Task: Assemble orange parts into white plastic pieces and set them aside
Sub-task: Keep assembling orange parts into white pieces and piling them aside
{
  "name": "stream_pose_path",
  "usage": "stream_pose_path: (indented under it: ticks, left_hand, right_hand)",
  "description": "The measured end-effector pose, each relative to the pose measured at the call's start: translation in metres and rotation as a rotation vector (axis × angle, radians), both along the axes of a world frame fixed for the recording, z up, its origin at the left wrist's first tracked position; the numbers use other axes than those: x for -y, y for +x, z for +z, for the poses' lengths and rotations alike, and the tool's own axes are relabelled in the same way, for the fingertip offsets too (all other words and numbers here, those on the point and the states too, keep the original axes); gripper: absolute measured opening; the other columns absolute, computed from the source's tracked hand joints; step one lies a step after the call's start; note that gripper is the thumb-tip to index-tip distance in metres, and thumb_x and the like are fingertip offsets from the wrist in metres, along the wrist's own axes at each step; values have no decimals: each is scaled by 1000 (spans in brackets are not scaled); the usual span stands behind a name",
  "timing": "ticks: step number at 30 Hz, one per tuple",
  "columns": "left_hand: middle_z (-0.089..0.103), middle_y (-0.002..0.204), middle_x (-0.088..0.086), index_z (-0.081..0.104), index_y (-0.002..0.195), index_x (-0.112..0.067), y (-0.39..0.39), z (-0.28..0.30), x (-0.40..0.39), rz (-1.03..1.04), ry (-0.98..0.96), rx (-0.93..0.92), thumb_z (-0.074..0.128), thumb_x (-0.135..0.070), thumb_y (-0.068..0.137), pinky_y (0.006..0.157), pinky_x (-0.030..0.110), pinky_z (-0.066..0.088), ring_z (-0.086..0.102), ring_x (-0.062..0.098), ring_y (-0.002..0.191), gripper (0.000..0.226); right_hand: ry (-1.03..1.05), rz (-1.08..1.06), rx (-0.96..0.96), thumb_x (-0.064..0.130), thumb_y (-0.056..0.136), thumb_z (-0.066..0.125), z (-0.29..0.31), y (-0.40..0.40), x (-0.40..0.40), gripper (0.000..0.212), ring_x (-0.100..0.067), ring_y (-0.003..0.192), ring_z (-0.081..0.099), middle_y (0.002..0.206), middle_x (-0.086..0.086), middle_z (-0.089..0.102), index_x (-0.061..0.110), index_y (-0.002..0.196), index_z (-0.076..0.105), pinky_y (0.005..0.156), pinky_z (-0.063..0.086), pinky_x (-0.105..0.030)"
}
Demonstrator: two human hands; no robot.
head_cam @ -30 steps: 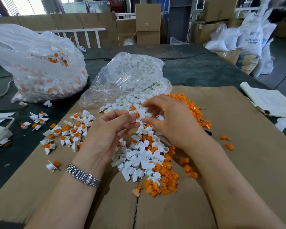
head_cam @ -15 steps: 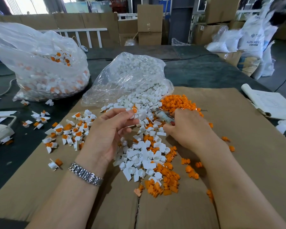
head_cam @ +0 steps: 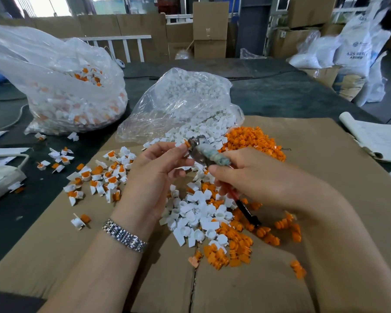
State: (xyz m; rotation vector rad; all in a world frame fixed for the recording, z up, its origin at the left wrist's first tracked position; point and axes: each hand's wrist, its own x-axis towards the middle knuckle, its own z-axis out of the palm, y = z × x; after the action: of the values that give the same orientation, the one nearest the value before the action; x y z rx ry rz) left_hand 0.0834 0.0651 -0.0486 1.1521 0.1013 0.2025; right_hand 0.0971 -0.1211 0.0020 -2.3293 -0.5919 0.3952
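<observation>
Above the mixed heap on the cardboard sheet (head_cam: 325, 154), both hands are raised and meet near the middle. The left hand (head_cam: 154, 175) is turned palm inward, wrist bent back with a metal watch band (head_cam: 124, 236) on it; its thumb and forefinger pinch a small white piece with an orange part (head_cam: 185, 144) at the fingertips, the other fingers loosely curled beneath. The right hand (head_cam: 257, 179) comes in from the right, forearm slanting across the cardboard, fingers curled round a pair of pliers (head_cam: 203, 152) whose wrapped neck and metal head point up-left, touching the pinched part; a dark handle end sticks out below the palm. Loose white plastic pieces (head_cam: 199, 218) and orange parts (head_cam: 251, 141) lie under the hands. Finished pieces (head_cam: 99, 177) are scattered to the left, some on the dark worktop (head_cam: 280, 96). Behind stand an open bag of white pieces (head_cam: 185, 102) and a bag of finished ones (head_cam: 61, 93).
</observation>
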Motion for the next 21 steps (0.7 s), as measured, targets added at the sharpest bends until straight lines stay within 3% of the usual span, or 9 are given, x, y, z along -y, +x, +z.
stream_pose_path:
  ticks: [4, 7, 12, 21]
  left_hand:
    - [74, 85, 6, 66, 93, -9, 0, 0, 1, 19, 29, 10, 72, -5, 91, 56, 21, 52, 71, 17, 72, 8]
    - [74, 84, 6, 67, 92, -10, -1, 0, 1, 43, 60, 9, 72, -5, 91, 58, 22, 53, 71, 17, 74, 7]
    - [72, 82, 8, 67, 91, -8, -3, 2, 1, 77, 39, -14, 72, -1, 90, 59, 20, 55, 70, 16, 70, 8]
    - [73, 82, 9, 71, 97, -1, -2, -1, -1, 103, 60, -44, 72, -6, 92, 62, 19, 57, 73, 17, 74, 7]
  right_hand:
    - [-27, 21, 50, 40, 103, 47, 3, -3, -3, 38, -24, 69, 58, 95, -20, 69, 4, 98, 60, 69, 51, -46]
    - [-79, 16, 90, 42, 104, 44, -1, -4, -7, 39, -29, 73, 60, 91, -20, 67, 7, 96, 59, 67, 49, -43]
    - [-151, -17, 160, 48, 103, 43, -8, -3, -18, 36, -12, 58, 42, 72, -1, 49, 17, 86, 51, 51, 33, -25]
    - [-159, -54, 243, 53, 101, 45, -19, 5, -18, 42, -15, 60, 48, 73, -2, 53, 16, 84, 55, 53, 40, -32]
